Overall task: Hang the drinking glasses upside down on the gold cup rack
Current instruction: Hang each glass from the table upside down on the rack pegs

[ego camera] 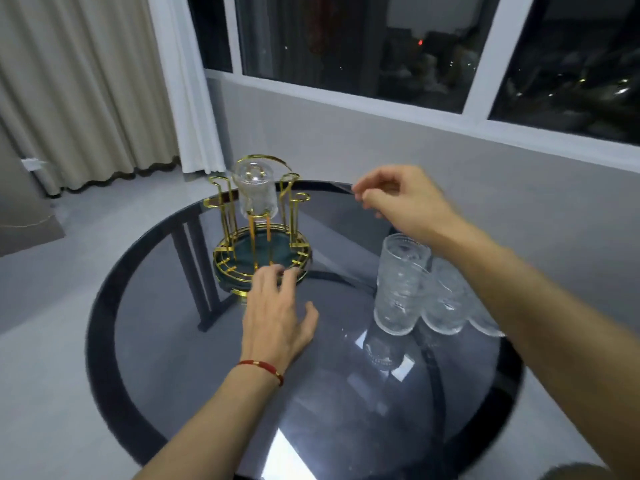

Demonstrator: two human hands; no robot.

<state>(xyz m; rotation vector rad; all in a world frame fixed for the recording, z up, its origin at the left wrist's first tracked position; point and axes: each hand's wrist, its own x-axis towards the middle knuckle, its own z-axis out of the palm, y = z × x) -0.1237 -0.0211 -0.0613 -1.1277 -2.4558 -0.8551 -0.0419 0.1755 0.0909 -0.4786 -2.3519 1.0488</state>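
One glass [255, 188] hangs inverted on the gold cup rack [261, 233], beyond your left fingers [277, 275]. Left hand [277, 317]: fingers spread, tips touching the rack's base rim; keep steadying it. Right hand [405, 202]: fingers loosely curled, holding nothing, hovering above the upright glasses [403, 282] clustered below it on the worktop [173, 341]. Take the nearest glass low, invert it, clear the neighbours. Free prongs stand either side of the hung glass.
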